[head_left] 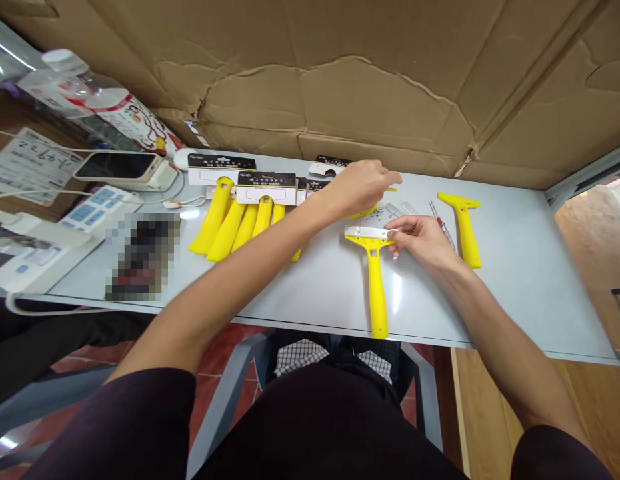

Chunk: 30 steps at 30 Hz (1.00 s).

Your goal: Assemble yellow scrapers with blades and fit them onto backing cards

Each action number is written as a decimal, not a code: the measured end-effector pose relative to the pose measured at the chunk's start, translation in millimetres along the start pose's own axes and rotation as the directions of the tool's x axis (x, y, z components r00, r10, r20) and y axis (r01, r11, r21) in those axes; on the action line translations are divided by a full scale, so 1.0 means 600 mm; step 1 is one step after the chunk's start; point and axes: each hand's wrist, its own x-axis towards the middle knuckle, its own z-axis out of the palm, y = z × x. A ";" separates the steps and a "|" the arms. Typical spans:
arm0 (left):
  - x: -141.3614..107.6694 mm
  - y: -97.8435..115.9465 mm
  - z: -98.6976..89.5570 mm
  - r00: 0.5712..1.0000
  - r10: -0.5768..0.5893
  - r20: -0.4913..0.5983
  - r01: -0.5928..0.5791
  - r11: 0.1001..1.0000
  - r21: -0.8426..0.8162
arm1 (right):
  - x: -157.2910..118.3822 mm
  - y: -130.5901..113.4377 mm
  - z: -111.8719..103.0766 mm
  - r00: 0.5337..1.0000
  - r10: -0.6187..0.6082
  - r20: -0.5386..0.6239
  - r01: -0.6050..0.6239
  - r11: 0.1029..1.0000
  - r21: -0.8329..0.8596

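A yellow scraper (377, 287) lies on the table with its handle toward me and a flat metal blade (363, 231) across its head. My right hand (423, 240) pinches the right end of the blade and scraper head, thumb on top. My left hand (363, 187) hovers beyond the head with its fingers curled together; whatever is between them is hidden. Small screws (377, 217) lie scattered below it, beside loose metal strips (400, 209). A screwdriver (443, 225) rests past my right hand. Another yellow scraper (465, 230) lies farther right, without a visible blade.
Several yellow scrapers with black-and-white header cards (267, 189) lie at left, partly behind my left forearm. A blurred dark object (147, 257), a power strip (97, 213), a phone (117, 165) and bottles (125, 110) crowd the left end. Cardboard (310, 87) walls the back.
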 end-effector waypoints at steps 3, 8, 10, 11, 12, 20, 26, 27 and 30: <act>-0.035 0.021 -0.043 1.000 0.000 -0.026 0.001 1.000 0.018 | 0.001 0.001 0.000 1.000 0.004 -0.003 -0.004 1.000 0.016; -0.104 0.016 -0.082 0.936 -0.118 -0.330 0.089 0.991 -0.102 | 0.002 0.003 -0.001 1.000 0.013 -0.006 -0.013 1.000 0.020; -0.127 0.006 -0.087 0.913 -0.158 -0.377 0.097 0.980 -0.176 | 0.003 0.005 -0.002 1.000 0.019 -0.009 -0.019 1.000 0.017; -0.136 0.002 -0.088 0.903 -0.177 -0.391 0.096 0.971 -0.218 | 0.004 0.006 -0.002 1.000 0.022 -0.012 -0.022 1.000 0.016; -0.145 0.000 -0.088 0.896 -0.199 -0.398 0.096 0.960 -0.264 | 0.004 0.007 -0.003 1.000 0.025 -0.014 -0.025 1.000 0.014; -0.197 0.013 -0.051 0.869 -0.406 -0.283 0.224 0.833 -0.506 | 0.013 0.018 -0.004 0.999 0.011 -0.036 -0.009 0.999 0.054; -0.209 0.015 -0.015 0.870 -0.439 -0.227 0.329 0.857 -0.398 | 0.010 0.014 -0.002 1.000 0.004 -0.029 -0.003 0.999 0.051; -0.209 0.013 -0.011 0.874 -0.431 -0.225 0.331 0.866 -0.374 | 0.010 0.014 -0.003 1.000 0.000 -0.026 0.001 0.999 0.049; -0.211 0.004 0.002 0.882 -0.398 -0.251 0.314 0.895 -0.316 | 0.011 0.018 -0.005 1.000 -0.014 -0.019 0.015 0.999 0.050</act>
